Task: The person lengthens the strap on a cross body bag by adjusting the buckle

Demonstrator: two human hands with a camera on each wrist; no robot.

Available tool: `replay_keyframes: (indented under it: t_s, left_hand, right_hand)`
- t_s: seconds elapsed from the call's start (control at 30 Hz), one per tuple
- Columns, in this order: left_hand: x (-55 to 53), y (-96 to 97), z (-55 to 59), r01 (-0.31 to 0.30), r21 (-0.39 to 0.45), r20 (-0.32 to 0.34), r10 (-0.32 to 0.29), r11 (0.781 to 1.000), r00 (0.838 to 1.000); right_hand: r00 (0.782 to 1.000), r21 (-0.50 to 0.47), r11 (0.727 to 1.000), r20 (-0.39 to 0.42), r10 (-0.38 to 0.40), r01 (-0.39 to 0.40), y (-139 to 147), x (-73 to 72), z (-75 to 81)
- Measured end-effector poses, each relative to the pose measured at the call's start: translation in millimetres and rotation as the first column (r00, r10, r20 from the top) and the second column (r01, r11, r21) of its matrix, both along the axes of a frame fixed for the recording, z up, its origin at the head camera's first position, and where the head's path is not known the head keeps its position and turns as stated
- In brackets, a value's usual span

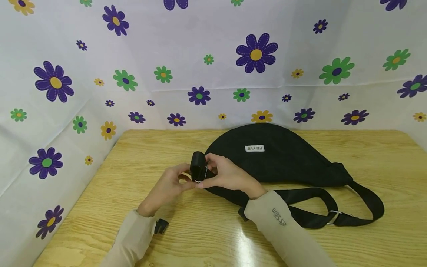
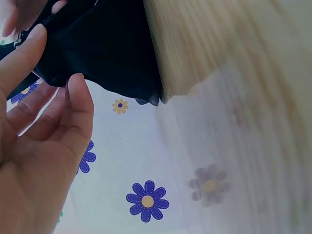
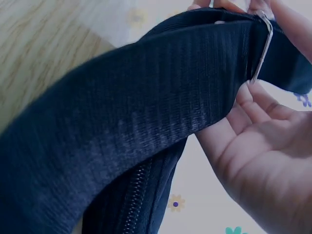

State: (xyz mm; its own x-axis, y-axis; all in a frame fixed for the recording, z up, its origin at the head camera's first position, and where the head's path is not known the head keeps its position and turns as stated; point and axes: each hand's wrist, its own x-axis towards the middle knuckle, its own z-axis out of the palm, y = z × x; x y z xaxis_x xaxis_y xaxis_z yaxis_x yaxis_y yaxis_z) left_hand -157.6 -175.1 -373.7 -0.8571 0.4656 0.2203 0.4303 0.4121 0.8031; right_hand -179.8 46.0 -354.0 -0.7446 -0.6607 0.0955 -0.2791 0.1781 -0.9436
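Note:
A black half-moon sling bag (image 1: 280, 159) lies on the wooden table, its white label upside down. At its left end, a loop of black strap (image 1: 198, 160) stands up between the two hands. The left hand (image 1: 171, 184) pinches this strap from the left with thumb and fingers. From the right, the right hand (image 1: 230, 174) grips it beside a thin metal ring (image 3: 264, 46) that the webbing passes through. Strap (image 3: 131, 97) crosses the right wrist view in front of the bag's zipper (image 3: 134, 200). Black fabric hides some fingertips of both hands.
The long strap (image 1: 375, 202) loops across the table (image 1: 186, 237) at the right, with a metal slide buckle (image 1: 333, 217) on it. A flowered white cloth (image 1: 186, 55) hangs behind and at the left. The right sleeve (image 1: 283, 218) overlaps part of the strap.

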Motion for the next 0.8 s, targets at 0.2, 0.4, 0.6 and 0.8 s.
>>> replay_keyframes:
  t_s: [0.2, 0.4, 0.6, 0.8]
  left_hand:
    - [-0.5, 0.8, -0.4, -0.012, -0.007, 0.000, 0.012, 1.000, 1.000]
    - [-1.7, 2.0, 0.6, -0.006, -0.014, 0.004, 0.006, 1.000, 1.000]
    - [-1.7, 1.7, 2.2, -0.013, -0.011, 0.028, 0.014, 1.000, 1.000]
    - [0.3, -1.5, 3.9, 0.021, -0.010, 0.023, -0.020, 1.000, 1.000]
  right_hand:
    - [0.985, 0.107, 0.989, -0.149, -0.083, 0.100, -6, 5.9, -1.0]
    - [0.969, 0.119, 0.982, -0.215, -0.120, 0.148, -9, 8.7, -1.0]
    - [0.956, 0.158, 0.975, -0.273, -0.109, 0.156, -7, 8.4, 8.8]
    - [0.958, 0.214, 0.966, -0.274, -0.084, 0.146, -4, 9.1, 11.2]
